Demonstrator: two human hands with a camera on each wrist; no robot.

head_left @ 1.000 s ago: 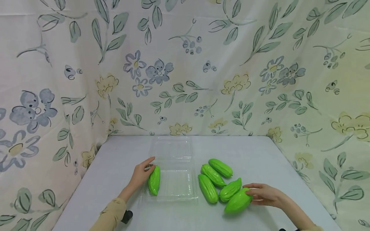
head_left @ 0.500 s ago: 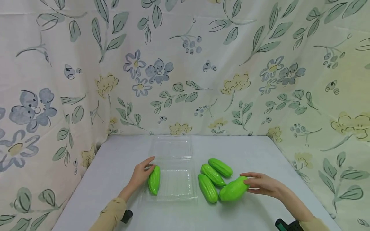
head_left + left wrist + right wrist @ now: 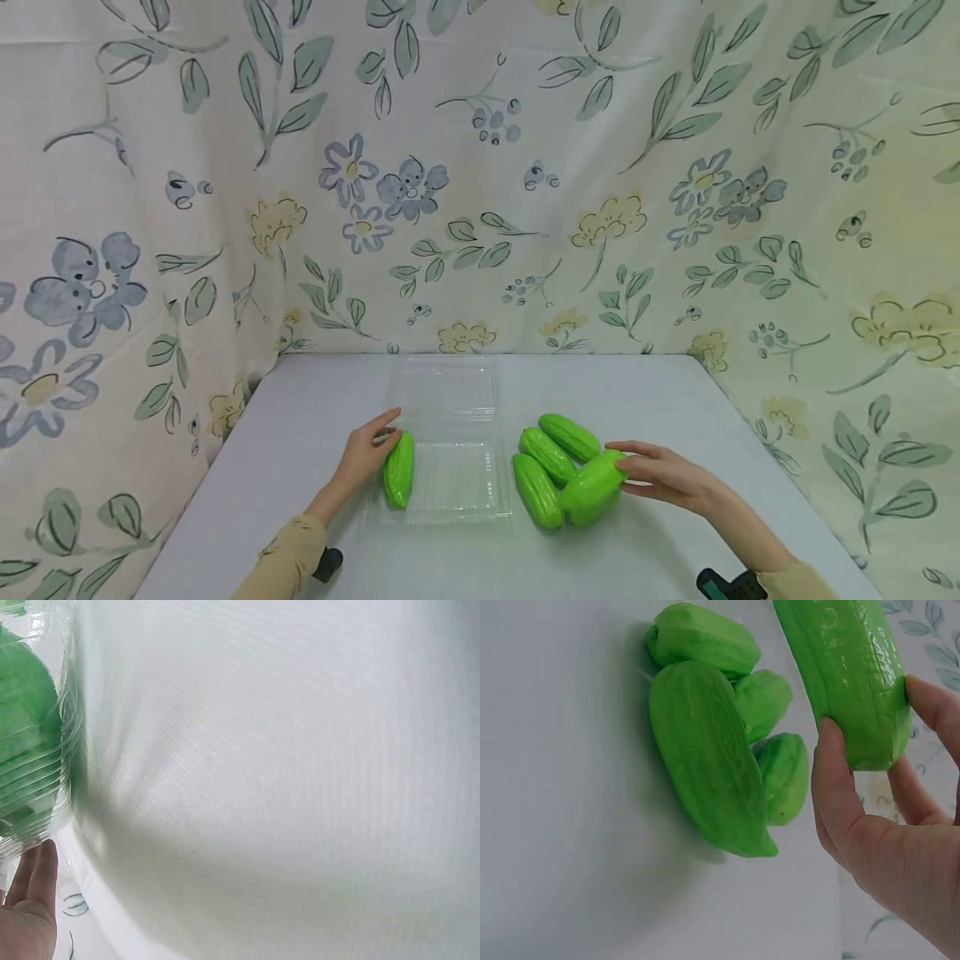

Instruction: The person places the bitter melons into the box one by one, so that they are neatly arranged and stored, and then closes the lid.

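My right hand (image 3: 667, 479) pinches one end of a glossy green bitter melon (image 3: 592, 486) between thumb and fingers. The right wrist view shows this bitter melon (image 3: 847, 675) raised above the others, its far end cut off by the frame. Several more ridged bitter melons (image 3: 705, 750) lie grouped on the table below it. My left hand (image 3: 369, 454) rests at the left side of a clear plastic box (image 3: 457, 483), which holds one bitter melon (image 3: 400, 471). In the left wrist view, nearly straight fingers (image 3: 43, 877) touch the box's ribbed wall (image 3: 67, 742).
The box's hinged lid (image 3: 442, 387) lies folded back toward the table's far edge. White cloth covers the table (image 3: 615, 383), and a floral curtain (image 3: 525, 192) hangs behind it and along both sides.
My right hand has lifted the bitter melon and carried it leftward and away from me, so it now overlaps the others in the head view. My left hand has stayed at the box.
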